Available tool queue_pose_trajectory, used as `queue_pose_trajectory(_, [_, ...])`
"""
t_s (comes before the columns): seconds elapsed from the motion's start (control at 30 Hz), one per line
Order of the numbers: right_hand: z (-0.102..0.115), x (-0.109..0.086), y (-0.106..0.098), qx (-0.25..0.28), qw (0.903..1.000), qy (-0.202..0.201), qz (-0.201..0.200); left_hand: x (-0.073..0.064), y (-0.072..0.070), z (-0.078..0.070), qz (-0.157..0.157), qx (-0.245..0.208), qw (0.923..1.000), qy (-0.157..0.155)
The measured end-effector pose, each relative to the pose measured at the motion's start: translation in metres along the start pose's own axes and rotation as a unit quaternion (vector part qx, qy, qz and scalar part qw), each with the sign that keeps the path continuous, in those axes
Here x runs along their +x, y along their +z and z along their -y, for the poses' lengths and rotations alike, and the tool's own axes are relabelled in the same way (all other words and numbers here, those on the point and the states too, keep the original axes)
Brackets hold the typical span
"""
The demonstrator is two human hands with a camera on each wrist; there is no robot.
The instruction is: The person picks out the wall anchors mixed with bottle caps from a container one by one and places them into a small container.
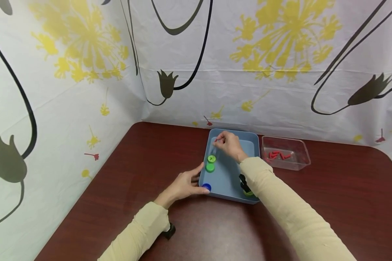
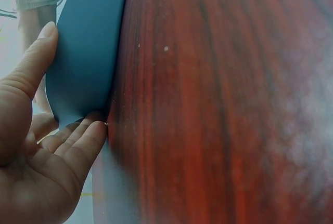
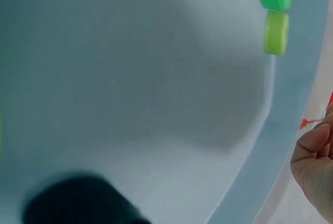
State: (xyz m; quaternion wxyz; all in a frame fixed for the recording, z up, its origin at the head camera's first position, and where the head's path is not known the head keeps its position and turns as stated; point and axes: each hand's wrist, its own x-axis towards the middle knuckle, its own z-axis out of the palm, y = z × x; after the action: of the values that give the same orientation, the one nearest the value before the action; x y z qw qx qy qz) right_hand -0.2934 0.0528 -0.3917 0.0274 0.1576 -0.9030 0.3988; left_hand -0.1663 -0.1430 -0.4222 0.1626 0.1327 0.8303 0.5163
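A blue tray [image 1: 227, 177] lies on the table. My left hand [image 1: 184, 185] holds its near left corner, thumb along the near wall and fingers at the left side; the left wrist view shows these fingers [image 2: 86, 143] against the outer wall. Over the tray's far left part, my right hand [image 1: 228, 143] pinches a small red piece [image 1: 216, 140], mostly hidden by the fingertips. Along the left wall sit a light green cap [image 1: 211, 158] and a green cap [image 1: 210, 167]. A blue cap [image 1: 207, 186] rests in the near left corner, beside my left thumb.
Right of the tray stands a clear plastic container [image 1: 297, 165] with several red pieces [image 1: 274, 155] inside. A yellow-green cap [image 1: 248, 193] in the tray's near right corner is partly covered by the right wrist's camera. A patterned sheet [image 1: 189, 105] hangs behind the table.
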Motion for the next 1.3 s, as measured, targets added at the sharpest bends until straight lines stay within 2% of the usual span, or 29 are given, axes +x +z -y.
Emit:
queue_pose_trajectory(0.27, [-0.006,-0.007,-0.024,0.025,0.999,0.01,-0.036,0.001,0.001,0.001,-0.003,-0.004,1.0,0.008])
queue_pose_trajectory(0.5, [-0.015,-0.015,-0.046,0.039,0.9975,0.029,-0.052,0.001,0.002,0.002,-0.002,0.001,1.0,-0.005])
queue_pose_trajectory(0.67, [-0.022,-0.021,-0.06,0.072,0.993,0.053,-0.077,0.001,0.002,0.003,-0.004,0.0,1.0,-0.003])
queue_pose_trajectory(0.87, [-0.027,-0.027,-0.075,0.121,0.9848,0.092,-0.084,0.001,0.002,0.002,-0.003,-0.001,1.0,-0.003])
queue_pose_trajectory(1.07, [-0.037,-0.034,-0.09,0.111,0.9826,0.094,-0.115,0.001,0.002,0.002,-0.001,0.003,0.9999,-0.011])
queue_pose_trajectory(1.3, [-0.055,-0.048,-0.106,0.101,0.9793,0.096,-0.147,0.0,0.003,0.002,-0.003,0.005,1.0,-0.002])
